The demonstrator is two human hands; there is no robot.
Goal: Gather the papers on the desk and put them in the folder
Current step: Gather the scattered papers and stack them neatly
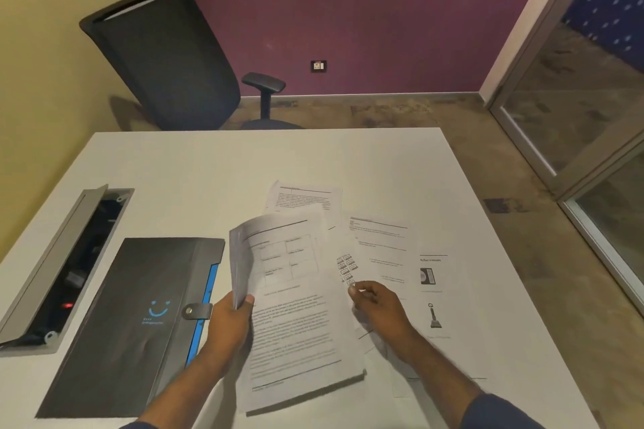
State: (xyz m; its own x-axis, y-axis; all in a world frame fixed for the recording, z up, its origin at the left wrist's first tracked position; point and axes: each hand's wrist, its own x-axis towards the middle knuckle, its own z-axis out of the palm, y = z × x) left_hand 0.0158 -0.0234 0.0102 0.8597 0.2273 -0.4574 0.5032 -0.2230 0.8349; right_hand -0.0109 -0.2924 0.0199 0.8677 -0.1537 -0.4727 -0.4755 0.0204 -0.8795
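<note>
My left hand (230, 319) grips the left edge of a stack of printed papers (292, 310), lifted and curled slightly above the white desk (195, 164). My right hand (378, 306) pinches the edge of a loose sheet with small diagrams (348, 265) lying just right of the stack. More loose sheets lie flat: one behind the stack (303, 198), one with text lines (381, 251), and one with small pictures (432, 292) at the right. The dark folder (139, 317) with a blue smile mark lies closed at the left, its strap snapped.
An open cable tray (66, 268) with a raised lid is set into the desk's left side. A black office chair (174, 63) stands beyond the far edge. A glass partition (585, 108) runs along the right, past the desk's right edge.
</note>
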